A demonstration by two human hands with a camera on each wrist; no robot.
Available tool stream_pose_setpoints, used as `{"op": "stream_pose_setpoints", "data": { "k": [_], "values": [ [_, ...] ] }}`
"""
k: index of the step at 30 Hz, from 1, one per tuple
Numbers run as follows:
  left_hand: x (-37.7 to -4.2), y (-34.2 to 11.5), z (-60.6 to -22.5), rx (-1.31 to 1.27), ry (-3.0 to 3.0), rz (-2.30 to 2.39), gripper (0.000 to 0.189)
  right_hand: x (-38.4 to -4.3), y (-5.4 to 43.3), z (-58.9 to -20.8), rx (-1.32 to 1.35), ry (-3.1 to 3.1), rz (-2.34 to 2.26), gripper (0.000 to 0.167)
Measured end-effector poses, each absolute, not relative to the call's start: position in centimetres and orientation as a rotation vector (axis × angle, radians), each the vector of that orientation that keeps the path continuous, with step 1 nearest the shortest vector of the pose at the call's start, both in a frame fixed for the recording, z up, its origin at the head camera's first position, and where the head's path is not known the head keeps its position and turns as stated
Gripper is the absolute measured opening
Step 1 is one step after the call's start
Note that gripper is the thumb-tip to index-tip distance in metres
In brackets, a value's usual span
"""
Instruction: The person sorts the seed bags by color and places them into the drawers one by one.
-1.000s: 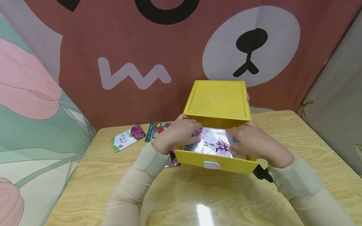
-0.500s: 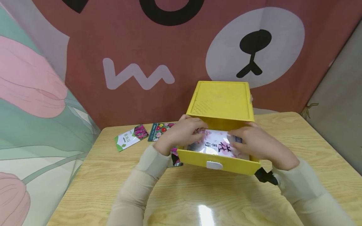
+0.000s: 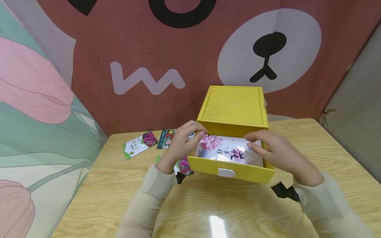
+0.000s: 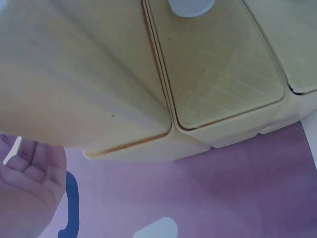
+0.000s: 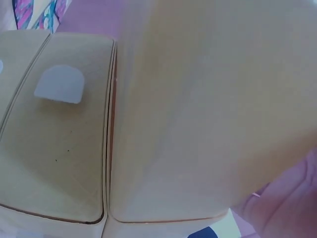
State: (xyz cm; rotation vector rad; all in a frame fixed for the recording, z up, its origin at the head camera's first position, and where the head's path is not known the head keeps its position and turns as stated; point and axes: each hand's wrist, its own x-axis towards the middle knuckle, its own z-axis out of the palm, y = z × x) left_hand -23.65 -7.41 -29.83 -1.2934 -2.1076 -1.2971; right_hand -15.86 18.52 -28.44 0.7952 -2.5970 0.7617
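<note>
A yellow drawer [image 3: 253, 174] is pulled out of a yellow drawer cabinet [image 3: 233, 104]. In it lies a flat, glossy, pale sheet or packet [image 3: 229, 150] printed with pink blossoms and dark characters. My left hand [image 3: 180, 143] is over the drawer's left side, thumb and fingers apart with nothing between them. Over the right side is my right hand [image 3: 278, 153], fingers loosely bent and holding nothing. Whether either hand touches the drawer rim is unclear. In the left wrist view, part of the left hand [image 4: 29, 193] shows beside the drawer wall; the right wrist view shows the right hand's edge [image 5: 292, 203].
Left of the cabinet, a white and green flower packet [image 3: 137, 145] and a dark-edged one [image 3: 165, 138] lie on the wooden table [image 3: 119, 191]. A third packet [image 3: 185, 166] is partly under the left forearm. A printed cloth [image 3: 143, 109] hangs behind.
My hands have drawn apart and off the flower-printed sheet, the left moving left and the right moving right. More of the sheet is now uncovered; the drawer stays pulled out.
</note>
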Motion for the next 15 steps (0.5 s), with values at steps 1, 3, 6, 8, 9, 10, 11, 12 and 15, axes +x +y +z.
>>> {"op": "stream_pose_setpoints", "data": {
  "k": [1,3,6,8,9,10,11,12,15],
  "values": [
    [-23.5,-7.6,-30.0,-1.283,-2.096,-1.3,0.009,-15.7,18.6,-28.6,0.806,-2.553,0.758,0.017],
    [-23.2,-8.0,-30.2,-1.26,-2.077,-1.313,0.009,-15.2,18.7,-28.8,0.818,-2.46,0.749,0.017],
    [-22.6,-8.6,-30.4,-1.228,-2.037,-1.352,0.01,-14.6,18.9,-29.2,0.78,-2.35,0.755,0.02],
    [-22.2,-8.9,-30.5,-1.229,-1.99,-1.384,0.011,-14.2,19.0,-29.5,0.75,-2.279,0.777,0.021],
    [-22.0,-9.0,-30.6,-1.23,-1.964,-1.394,0.012,-13.9,19.0,-29.7,0.734,-2.244,0.79,0.02],
    [-21.8,-9.2,-30.6,-1.227,-1.945,-1.396,0.012,-13.7,19.1,-29.8,0.721,-2.213,0.808,0.018],
    [-21.6,-9.3,-30.7,-1.224,-1.928,-1.4,0.013,-13.5,19.1,-29.9,0.712,-2.177,0.823,0.016],
    [-21.4,-9.5,-30.7,-1.216,-1.915,-1.398,0.013,-13.3,19.2,-30.1,0.713,-2.135,0.839,0.013],
    [-20.7,-9.8,-31.0,-1.172,-1.907,-1.396,0.012,-12.7,19.4,-30.6,0.676,-2.075,0.888,0.012]
  ]
}}
